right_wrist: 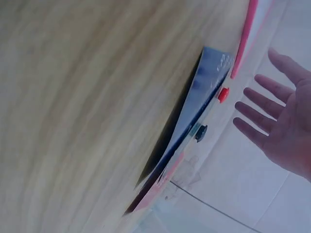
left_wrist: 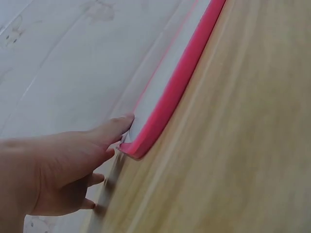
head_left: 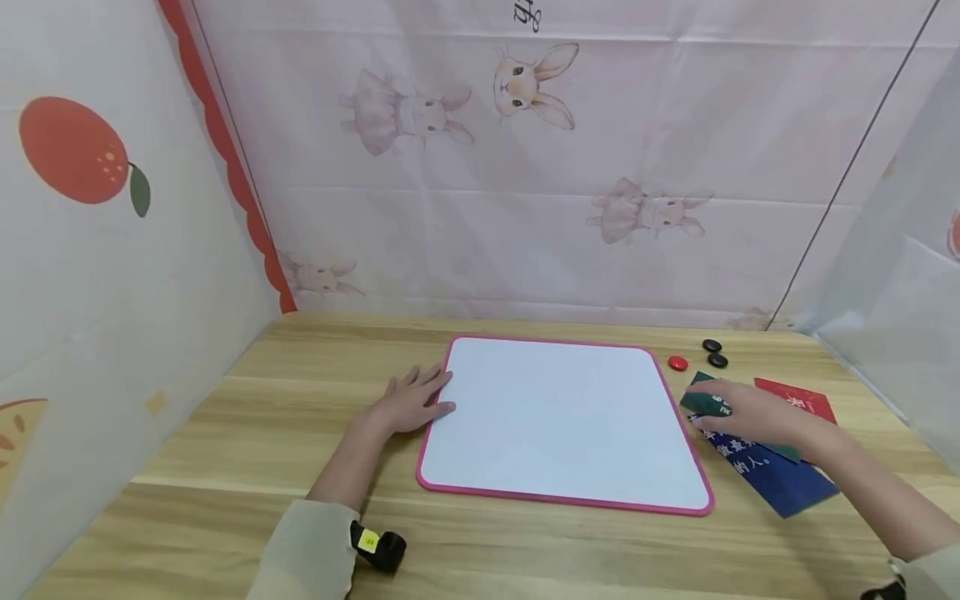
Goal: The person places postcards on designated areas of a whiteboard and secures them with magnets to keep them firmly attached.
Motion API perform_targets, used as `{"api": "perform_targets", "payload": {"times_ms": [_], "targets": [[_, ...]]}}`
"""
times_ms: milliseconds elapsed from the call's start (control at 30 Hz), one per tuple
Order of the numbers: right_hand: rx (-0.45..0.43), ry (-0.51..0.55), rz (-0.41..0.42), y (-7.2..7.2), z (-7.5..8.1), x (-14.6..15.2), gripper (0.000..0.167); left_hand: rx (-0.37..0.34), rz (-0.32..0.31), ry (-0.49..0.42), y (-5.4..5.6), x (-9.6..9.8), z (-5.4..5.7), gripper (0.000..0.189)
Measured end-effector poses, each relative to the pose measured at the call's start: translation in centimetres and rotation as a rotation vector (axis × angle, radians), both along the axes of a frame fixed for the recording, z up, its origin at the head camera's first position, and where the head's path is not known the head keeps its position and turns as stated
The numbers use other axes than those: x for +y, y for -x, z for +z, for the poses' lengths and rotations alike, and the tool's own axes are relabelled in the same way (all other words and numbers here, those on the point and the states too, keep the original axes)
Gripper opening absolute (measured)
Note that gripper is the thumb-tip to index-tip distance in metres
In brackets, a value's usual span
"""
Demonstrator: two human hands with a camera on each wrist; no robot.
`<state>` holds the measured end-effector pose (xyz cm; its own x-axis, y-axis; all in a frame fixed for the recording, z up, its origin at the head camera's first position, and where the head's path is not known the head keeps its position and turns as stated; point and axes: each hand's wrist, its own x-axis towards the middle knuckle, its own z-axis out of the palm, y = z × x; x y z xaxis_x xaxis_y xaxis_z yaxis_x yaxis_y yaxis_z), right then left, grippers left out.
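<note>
A whiteboard with a pink rim lies flat on the wooden table. At its left edge rests my left hand, fingers straight, with the thumb on the white surface; the left wrist view shows the thumb touching the board near a pink corner. My right hand hovers over several cards to the right of the board. In the right wrist view its fingers are spread and hold nothing. Beneath it lie a dark blue card, a green card and a red card, partly overlapping.
Behind the cards sit a red round magnet-like button and two black ones, the nearer black button close to the other. A rabbit-print cloth stands at the table's back. Printed side panels border the table.
</note>
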<state>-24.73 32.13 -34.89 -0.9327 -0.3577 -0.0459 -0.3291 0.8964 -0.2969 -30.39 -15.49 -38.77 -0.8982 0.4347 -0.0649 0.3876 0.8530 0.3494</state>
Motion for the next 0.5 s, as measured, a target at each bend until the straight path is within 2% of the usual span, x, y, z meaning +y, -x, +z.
{"api": "perform_targets", "payload": {"times_ms": [200, 500], "targets": [[0.040, -0.037, -0.051, -0.1, 0.4, 2.2, 0.057, 0.003, 0.000, 0.023, 0.0, 0.1, -0.1, 0.065], [0.082, -0.063, -0.070, 1.2, 0.4, 5.3, 0.051, -0.002, 0.010, 0.019, 0.2, 0.3, -0.1, 0.065]]}}
